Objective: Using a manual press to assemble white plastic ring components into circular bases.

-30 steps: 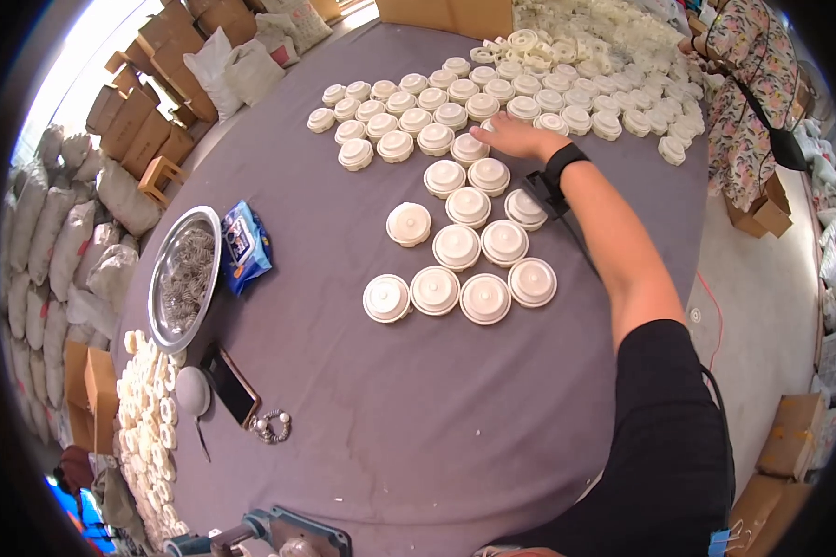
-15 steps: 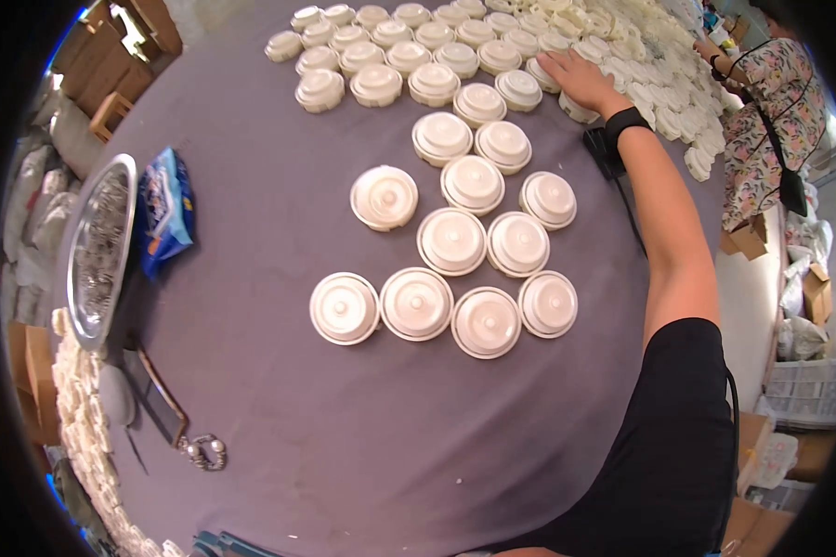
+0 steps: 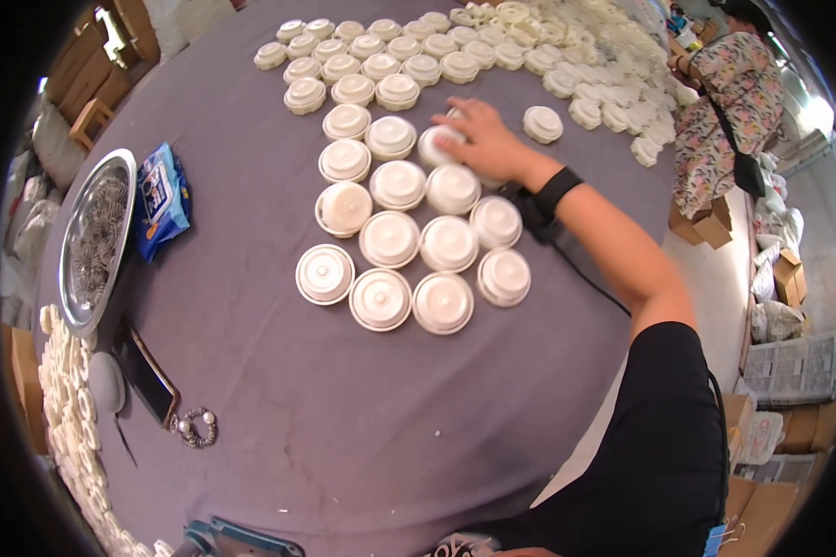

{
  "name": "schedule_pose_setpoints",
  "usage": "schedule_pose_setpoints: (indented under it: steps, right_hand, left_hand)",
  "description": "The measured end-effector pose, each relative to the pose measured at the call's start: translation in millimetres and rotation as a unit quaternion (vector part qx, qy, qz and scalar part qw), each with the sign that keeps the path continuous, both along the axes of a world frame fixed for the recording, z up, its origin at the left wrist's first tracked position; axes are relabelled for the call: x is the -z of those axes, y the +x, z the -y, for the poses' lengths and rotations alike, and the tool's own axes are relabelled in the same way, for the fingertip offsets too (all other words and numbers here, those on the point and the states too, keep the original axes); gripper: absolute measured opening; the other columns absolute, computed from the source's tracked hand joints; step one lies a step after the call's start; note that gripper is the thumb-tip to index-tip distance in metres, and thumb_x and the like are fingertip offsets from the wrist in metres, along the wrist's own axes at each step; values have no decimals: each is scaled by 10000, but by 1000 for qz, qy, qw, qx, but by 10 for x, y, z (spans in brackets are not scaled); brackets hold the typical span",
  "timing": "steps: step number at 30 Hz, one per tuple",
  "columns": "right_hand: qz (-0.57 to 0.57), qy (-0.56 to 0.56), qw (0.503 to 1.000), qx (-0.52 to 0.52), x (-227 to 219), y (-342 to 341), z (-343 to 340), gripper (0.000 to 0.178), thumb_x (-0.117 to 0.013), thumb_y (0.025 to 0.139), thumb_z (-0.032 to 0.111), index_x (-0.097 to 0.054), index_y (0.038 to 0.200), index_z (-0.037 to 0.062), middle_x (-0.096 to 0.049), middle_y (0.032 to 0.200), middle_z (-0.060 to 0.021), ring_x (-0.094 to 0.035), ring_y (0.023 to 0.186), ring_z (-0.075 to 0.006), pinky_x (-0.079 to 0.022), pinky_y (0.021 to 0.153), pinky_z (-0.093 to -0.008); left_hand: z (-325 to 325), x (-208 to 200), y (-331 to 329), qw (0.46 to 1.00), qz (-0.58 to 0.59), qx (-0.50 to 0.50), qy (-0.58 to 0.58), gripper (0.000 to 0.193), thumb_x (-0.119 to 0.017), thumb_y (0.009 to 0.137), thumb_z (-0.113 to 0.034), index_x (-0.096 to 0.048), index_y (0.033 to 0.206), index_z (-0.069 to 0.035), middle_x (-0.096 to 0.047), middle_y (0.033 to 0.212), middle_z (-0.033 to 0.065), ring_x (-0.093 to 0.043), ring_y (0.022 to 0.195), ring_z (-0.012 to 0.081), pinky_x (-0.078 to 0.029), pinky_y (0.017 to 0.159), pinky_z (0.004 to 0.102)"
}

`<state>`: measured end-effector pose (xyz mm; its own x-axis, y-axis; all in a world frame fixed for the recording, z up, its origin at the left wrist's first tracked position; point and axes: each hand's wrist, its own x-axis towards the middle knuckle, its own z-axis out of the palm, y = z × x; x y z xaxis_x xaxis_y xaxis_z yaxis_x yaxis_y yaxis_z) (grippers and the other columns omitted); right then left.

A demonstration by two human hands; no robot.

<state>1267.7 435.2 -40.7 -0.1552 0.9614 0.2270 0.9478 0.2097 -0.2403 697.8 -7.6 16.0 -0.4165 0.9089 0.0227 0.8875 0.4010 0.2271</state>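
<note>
My right hand [image 3: 483, 144] reaches over the far side of a group of round white plastic caps on the grey-purple cloth. Its fingers are spread and slightly blurred. The thumb side touches the top of one white cap [image 3: 439, 146], and the fingertips extend past another piece that is mostly hidden. Nearer to me stand more round white caps [image 3: 390, 239], each stepped with a small raised knob in the middle. A black band [image 3: 555, 190] is around my right wrist, and a dark device with a cable hangs below it. My left hand is not in view.
Rows of similar caps [image 3: 381, 67] lie farther back, beside a heap of white parts [image 3: 613, 56]. To the left are a metal tray of springs [image 3: 102, 241], a blue packet [image 3: 163, 200], a phone [image 3: 149, 376] and a bracelet [image 3: 195, 427]. Another person [image 3: 734, 102] stands at far right.
My right hand has come back from the far right toward the middle. Several caps have moved nearer and now form a tighter group. One cap lies apart, right of my hand.
</note>
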Motion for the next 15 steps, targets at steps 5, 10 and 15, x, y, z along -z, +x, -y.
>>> schedule_pose_setpoints:
  steps: [5, 10, 15]
  right_hand:
    - [-32, -7, 995, -99, -55, -685, 579, 620, -491, 916, 569, -531, 1355, 132, -306, 1500, -243, -219, 1384, -481, -188, 1143, -531]
    - [-188, -141, 958, -162, -280, -1200, 1089, 670, -416, 964, 546, -369, 1462, 100, -210, 1545, -244, -113, 1449, -421, -113, 1138, -595]
    - [-15, 60, 978, 201, -363, -211, 461, 768, -438, 946, 543, -289, 1472, 4, -215, 1546, -239, -119, 1454, -399, -131, 1134, -589]
  left_hand:
    - [111, 144, -134, 995, 5, 32, 94, 568, -595, 880, -215, -417, 1266, 163, -514, 1157, 332, -520, 1081, 406, -421, 972, 434]
    - [-10, -175, -87, 993, 54, -41, -95, 588, -615, 863, -218, -417, 1238, 190, -521, 1112, 336, -531, 1064, 392, -473, 901, 419]
    - [47, -52, -58, 996, 59, -55, -43, 611, -614, 858, -226, -406, 1259, 186, -522, 1118, 347, -520, 1082, 424, -487, 872, 439]
